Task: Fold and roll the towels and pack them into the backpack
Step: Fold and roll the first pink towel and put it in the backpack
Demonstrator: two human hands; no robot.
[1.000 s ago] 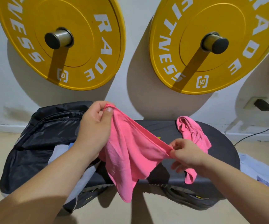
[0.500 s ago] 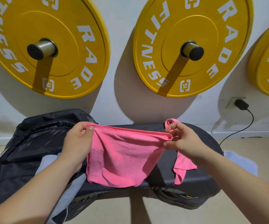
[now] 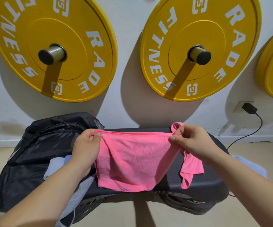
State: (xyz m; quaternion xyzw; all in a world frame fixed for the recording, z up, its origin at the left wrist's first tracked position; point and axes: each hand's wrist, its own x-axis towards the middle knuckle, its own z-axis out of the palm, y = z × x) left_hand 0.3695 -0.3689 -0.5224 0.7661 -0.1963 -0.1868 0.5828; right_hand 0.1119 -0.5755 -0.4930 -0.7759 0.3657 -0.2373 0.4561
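A pink towel [image 3: 132, 161] hangs stretched between my hands over a black padded bench [image 3: 203, 184]. My left hand [image 3: 85, 149] pinches its upper left corner, and my right hand [image 3: 193, 141] pinches the upper right edge. A loose end of the towel droops below my right hand onto the bench. The black backpack [image 3: 34, 153] lies open at the left, partly on the bench. Grey and blue cloth [image 3: 57, 164] shows inside it, partly hidden by my left forearm.
Yellow weight plates [image 3: 54, 46] hang on pegs on the white wall behind the bench. A black plug and cable [image 3: 250, 110] run down the wall at right. A pale item [image 3: 253, 167] lies on the beige floor right of the bench.
My hands have drawn apart and lowered, pulling the bunched towel's top edge taut and level. My right hand moved up to the towel's far end. The view shifted slightly right.
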